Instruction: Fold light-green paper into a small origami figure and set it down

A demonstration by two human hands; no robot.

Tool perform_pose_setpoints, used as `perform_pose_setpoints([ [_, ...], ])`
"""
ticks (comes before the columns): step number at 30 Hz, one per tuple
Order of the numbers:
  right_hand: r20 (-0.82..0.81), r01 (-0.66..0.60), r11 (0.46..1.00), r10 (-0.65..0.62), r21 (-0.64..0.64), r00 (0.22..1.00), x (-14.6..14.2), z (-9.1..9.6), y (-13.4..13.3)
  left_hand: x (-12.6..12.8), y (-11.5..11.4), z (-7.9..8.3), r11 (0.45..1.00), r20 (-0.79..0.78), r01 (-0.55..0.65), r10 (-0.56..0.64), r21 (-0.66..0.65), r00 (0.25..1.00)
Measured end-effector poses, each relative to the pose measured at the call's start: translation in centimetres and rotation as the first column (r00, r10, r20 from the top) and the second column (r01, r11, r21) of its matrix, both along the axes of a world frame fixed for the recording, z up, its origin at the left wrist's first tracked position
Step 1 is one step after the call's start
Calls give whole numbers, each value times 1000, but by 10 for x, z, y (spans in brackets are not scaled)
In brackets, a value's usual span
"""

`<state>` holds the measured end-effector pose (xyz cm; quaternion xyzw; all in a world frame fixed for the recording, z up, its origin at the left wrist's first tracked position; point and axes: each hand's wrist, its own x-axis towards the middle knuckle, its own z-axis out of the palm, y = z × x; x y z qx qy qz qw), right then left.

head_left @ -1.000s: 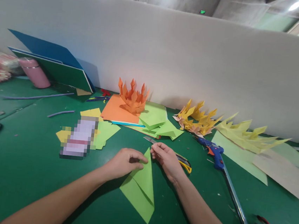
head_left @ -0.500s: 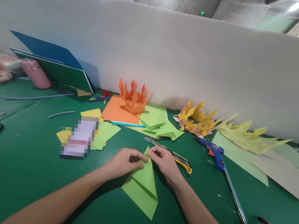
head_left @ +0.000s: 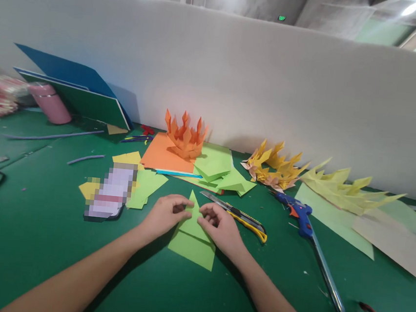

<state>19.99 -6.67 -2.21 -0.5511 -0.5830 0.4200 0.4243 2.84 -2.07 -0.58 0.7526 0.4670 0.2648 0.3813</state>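
A light green sheet of folded paper (head_left: 194,247) lies on the green table, its pointed tip directed away from me and a flap crossing its middle. My left hand (head_left: 163,218) pinches its left edge near the tip, thumb and fingers closed on the paper. From the other side, my right hand (head_left: 223,230) has its thumb and curled fingers closed at the right edge. Just beyond the right hand rests a utility knife (head_left: 251,222) with a yellow-edged handle and its blade out.
Behind stand an orange paper crown (head_left: 186,141) on stacked sheets (head_left: 167,159), a yellow paper crown (head_left: 275,170) and a pale yellow spiky strip (head_left: 352,189). A blue glue gun (head_left: 300,216) lies right, a blurred-out phone (head_left: 110,193) left. A pink bottle (head_left: 51,104) stands far left.
The green paper has turned slightly and moved up and left, with its tip now farther left. Both hands have shifted with it; the right hand is lower along its edge.
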Motion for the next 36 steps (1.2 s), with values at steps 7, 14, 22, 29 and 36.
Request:
perform_pose_setpoints([
  [7, 442, -215, 928, 62, 303, 895, -2, -9, -7, -6, 5, -7, 968, -87, 71, -51, 240, 995],
  [14, 611, -293, 907, 52, 302, 790, -3, -10, -8, -11, 8, -15, 858, -222, 176, -75, 482, 972],
  [22, 652, -315, 893, 33, 320, 757, -3, -7, -9, -19, 13, -1, 803, -373, 298, -102, 517, 922],
  [29, 678, -336, 885, 33, 321, 734, -3, -6, -10, -35, 16, 20, 849, -489, 505, -377, 156, 787],
  [36, 732, -446, 828, 64, 340, 678, -3, -3, -10, -35, 17, 19, 861, -467, 502, -412, 81, 782],
])
